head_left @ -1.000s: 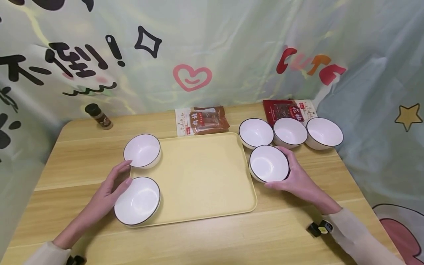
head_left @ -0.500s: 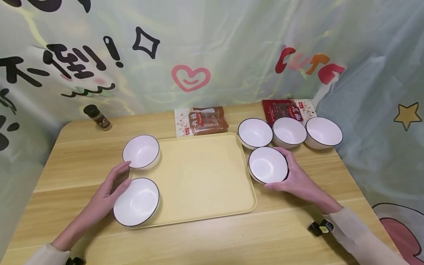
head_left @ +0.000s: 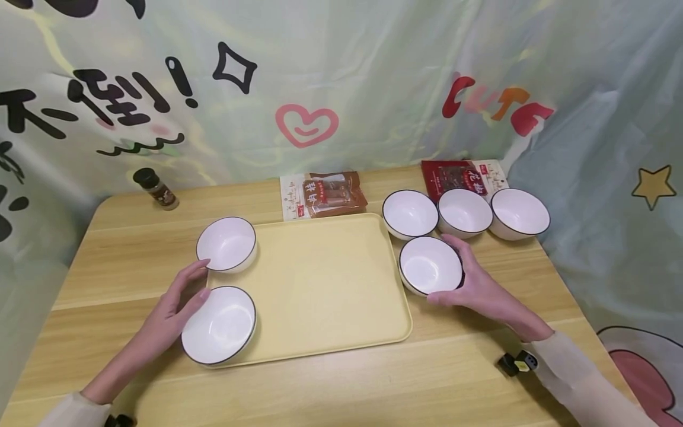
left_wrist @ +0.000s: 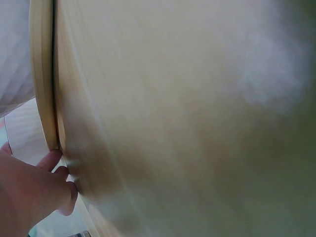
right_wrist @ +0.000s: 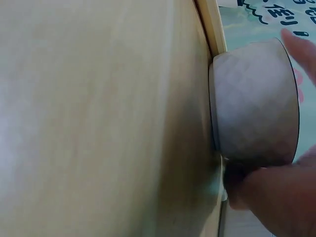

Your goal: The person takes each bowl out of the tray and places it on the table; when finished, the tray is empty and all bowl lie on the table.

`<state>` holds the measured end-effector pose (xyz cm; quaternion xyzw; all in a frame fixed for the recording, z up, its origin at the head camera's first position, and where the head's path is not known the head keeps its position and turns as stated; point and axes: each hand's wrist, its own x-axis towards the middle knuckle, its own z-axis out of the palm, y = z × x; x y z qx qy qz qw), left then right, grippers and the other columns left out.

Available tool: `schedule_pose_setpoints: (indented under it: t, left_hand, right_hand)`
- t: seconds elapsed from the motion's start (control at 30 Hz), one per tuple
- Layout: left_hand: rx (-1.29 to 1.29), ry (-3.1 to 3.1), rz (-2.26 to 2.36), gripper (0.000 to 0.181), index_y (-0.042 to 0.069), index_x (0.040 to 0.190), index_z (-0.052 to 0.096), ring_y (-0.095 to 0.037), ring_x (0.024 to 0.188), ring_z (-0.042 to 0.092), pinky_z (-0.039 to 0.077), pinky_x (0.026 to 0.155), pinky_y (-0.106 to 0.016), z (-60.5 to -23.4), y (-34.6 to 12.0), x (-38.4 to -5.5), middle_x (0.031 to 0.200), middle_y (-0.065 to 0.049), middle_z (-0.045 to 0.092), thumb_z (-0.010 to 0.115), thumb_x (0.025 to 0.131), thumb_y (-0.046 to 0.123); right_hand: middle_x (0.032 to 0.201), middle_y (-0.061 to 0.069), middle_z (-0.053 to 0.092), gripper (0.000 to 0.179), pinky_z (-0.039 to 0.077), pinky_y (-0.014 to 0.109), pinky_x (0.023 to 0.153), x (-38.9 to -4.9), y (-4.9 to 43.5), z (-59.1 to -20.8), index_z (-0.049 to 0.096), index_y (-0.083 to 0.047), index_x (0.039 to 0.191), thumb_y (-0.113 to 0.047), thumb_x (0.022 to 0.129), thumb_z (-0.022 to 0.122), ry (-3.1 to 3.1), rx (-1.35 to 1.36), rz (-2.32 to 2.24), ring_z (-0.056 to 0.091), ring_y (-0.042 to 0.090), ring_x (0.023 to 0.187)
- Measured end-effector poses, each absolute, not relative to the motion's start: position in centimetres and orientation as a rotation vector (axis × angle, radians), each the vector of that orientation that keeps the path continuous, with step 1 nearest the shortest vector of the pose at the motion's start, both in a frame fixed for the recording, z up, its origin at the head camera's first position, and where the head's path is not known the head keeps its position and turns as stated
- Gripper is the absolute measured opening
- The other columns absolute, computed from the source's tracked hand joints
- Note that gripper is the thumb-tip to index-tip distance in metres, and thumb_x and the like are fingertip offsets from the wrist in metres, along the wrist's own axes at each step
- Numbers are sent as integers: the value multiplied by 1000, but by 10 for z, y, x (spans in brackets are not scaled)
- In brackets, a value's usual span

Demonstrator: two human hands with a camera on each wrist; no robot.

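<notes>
My right hand (head_left: 475,284) grips a white bowl with a dark rim (head_left: 431,265), thumb at its near side and fingers round the far right. The bowl sits at the right edge of the yellow tray (head_left: 320,290); its faceted side (right_wrist: 254,103) shows in the right wrist view. My left hand (head_left: 169,314) rests by the tray's left edge, fingers loosely bent. Its forefinger reaches the rim of the upper left bowl (head_left: 226,243), and its thumb lies over the lower left bowl (head_left: 219,325). In the left wrist view its fingertips (left_wrist: 52,160) meet the tray's edge.
Behind the gripped bowl, three more white bowls (head_left: 465,212) stand in a row. A red packet (head_left: 453,178) lies behind them, a brown spice packet (head_left: 331,194) behind the tray. At the back left stands a black-capped shaker (head_left: 156,188). A printed curtain (head_left: 373,77) hangs behind.
</notes>
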<state>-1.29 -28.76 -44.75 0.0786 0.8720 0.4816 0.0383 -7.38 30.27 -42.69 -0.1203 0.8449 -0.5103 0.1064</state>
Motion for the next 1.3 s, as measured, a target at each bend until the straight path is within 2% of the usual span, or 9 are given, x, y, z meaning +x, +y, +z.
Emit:
schedule_pose_setpoints:
  t: [0.13,0.2,0.33,0.5,0.6,0.77,1.0,1.13,1.3]
  left_hand:
    - [222,2667,1457,62,31,173,31,-36,150,38,28,108,-10,-446,-289,-12,164,-18,43,56,117,21]
    - [209,2659,1449,63,33,173,30,-39,151,36,28,111,-15,-446,-289,-12,165,-17,42,55,117,22]
    - [197,2651,1443,63,35,173,29,-43,152,35,27,116,-22,-445,-290,-11,165,-17,42,56,117,24]
    - [218,2663,1446,63,33,173,31,-45,152,37,28,110,-9,-443,-289,-12,166,-17,43,57,116,23]
    - [229,2665,1459,63,29,173,32,-48,152,38,30,108,-7,-442,-289,-12,167,-19,42,58,116,22]
    - [218,2666,1451,64,30,173,32,-47,153,38,30,108,-7,-442,-290,-13,169,-18,40,60,115,23]
    - [260,2651,1478,64,28,172,33,-49,152,39,33,109,-8,-444,-292,-15,168,-19,41,61,115,20]
    - [270,2643,1491,64,26,172,33,-49,151,39,36,108,-9,-444,-293,-14,167,-21,41,60,115,18]
    - [262,2663,1460,66,29,173,33,-47,152,39,32,108,-7,-445,-293,-11,170,-17,39,63,114,20]
  right_hand:
    - [168,26,34,109,28,13,116,-76,300,-424,20,-4,168,2,85,90,2480,-385,-1677,30,41,155]
    - [166,26,37,101,28,12,116,-76,298,-422,23,-2,166,6,87,86,2481,-378,-1749,32,39,154]
    - [164,27,39,91,29,17,119,-75,293,-416,27,-1,164,8,92,81,2501,-343,-1834,35,35,154]
    - [160,25,37,78,27,21,122,-74,287,-407,35,0,161,11,96,75,2511,-328,-1970,36,28,152]
    - [160,23,38,73,26,25,125,-74,280,-403,38,2,159,15,95,71,2457,-366,-2093,36,26,152]
    - [159,14,45,69,26,32,126,-77,265,-391,42,4,157,19,95,67,2377,-440,-2195,37,27,152]
    - [163,18,43,67,23,34,128,-86,234,-371,42,3,158,17,97,66,2290,-532,-2207,36,28,155]
    - [163,13,44,67,22,37,128,-93,213,-362,42,3,159,13,98,68,2260,-602,-2177,35,28,156]
    - [162,10,44,67,23,40,129,-100,188,-358,42,1,159,7,99,71,2254,-649,-2119,37,27,155]
